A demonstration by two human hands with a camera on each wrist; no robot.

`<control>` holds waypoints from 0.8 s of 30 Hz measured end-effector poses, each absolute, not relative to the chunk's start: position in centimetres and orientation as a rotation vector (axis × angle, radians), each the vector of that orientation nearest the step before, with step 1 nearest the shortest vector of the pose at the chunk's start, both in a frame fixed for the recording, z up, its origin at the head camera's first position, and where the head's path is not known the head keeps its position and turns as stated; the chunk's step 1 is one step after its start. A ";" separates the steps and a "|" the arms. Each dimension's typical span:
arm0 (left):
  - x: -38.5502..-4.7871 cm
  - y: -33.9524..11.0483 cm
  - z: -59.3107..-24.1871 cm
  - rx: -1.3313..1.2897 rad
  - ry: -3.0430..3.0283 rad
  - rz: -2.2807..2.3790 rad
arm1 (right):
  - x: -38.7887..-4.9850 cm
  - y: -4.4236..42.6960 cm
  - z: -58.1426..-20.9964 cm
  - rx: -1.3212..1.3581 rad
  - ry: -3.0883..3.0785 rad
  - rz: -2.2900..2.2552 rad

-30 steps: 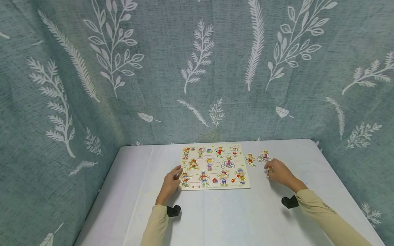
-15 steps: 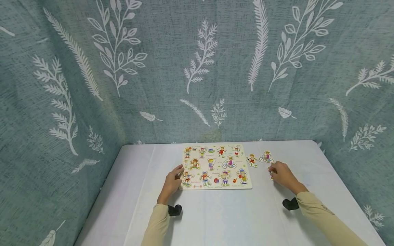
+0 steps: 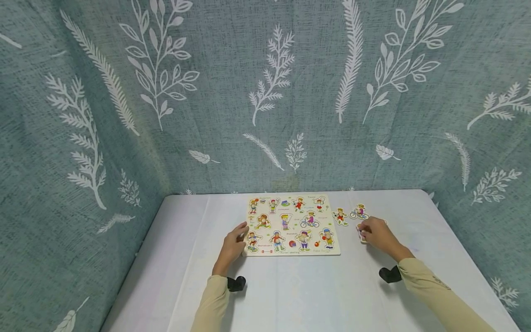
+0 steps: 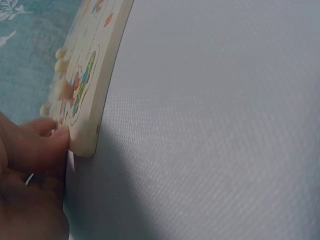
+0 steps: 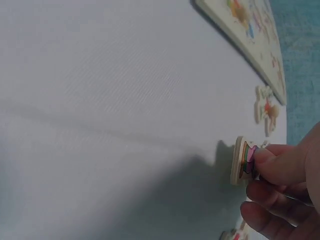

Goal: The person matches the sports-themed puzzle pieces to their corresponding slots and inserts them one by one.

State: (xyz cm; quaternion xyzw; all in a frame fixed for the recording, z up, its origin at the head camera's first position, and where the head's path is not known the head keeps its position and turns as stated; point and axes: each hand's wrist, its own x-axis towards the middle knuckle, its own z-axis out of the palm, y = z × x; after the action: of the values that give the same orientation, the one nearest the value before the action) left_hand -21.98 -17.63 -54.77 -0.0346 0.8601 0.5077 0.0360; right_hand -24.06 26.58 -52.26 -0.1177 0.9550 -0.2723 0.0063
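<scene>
A cream wooden peg puzzle board (image 3: 290, 235) printed with sports figures lies on the table. My left hand (image 3: 232, 246) rests against its left edge, fingers and thumb touching the side near the corner; round wooden pegs (image 4: 63, 90) stand up from the board in the left wrist view. My right hand (image 3: 379, 235) pinches a puzzle piece (image 5: 239, 162) between thumb and fingers, right of the board. That piece stands tilted just at the table surface, its picture mostly hidden by the fingers. A soccer-player piece (image 3: 340, 216) and a cyclist piece (image 3: 359, 212) lie between board and hand.
Another puzzle piece (image 5: 234, 235) shows partly at the bottom of the right wrist view. White cloth covers the table (image 3: 307, 295). A grey-green curtain (image 3: 224, 92) with white leaf prints surrounds the back and sides.
The piece in my right hand has come further into view and shifted slightly left. My left hand keeps its place at the board. The head view has shifted a little.
</scene>
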 end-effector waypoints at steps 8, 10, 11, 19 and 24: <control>-22.1 -17.8 -54.7 -0.102 2.629 1.574 | -24.5 25.1 -50.9 -0.514 3.021 -0.883; -22.1 -17.8 -54.8 -0.103 2.622 1.584 | -24.6 24.6 -50.7 -0.540 3.027 -0.891; -22.2 -17.8 -54.8 -0.101 2.624 1.585 | -24.7 24.4 -50.6 -0.554 3.030 -0.895; -22.1 -17.7 -54.9 -0.132 2.593 1.623 | -25.3 22.5 -49.6 -0.604 3.025 -0.868; -21.8 -17.7 -54.8 -0.101 2.615 1.635 | -25.7 21.3 -49.0 -0.650 3.010 -0.882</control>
State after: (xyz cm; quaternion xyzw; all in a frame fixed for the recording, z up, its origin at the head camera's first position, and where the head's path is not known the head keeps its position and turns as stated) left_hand -21.83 -17.72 -54.76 -0.0328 0.8471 0.5298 0.0280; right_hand -25.70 21.27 -49.01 -0.2029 0.9392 -0.2753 -0.0306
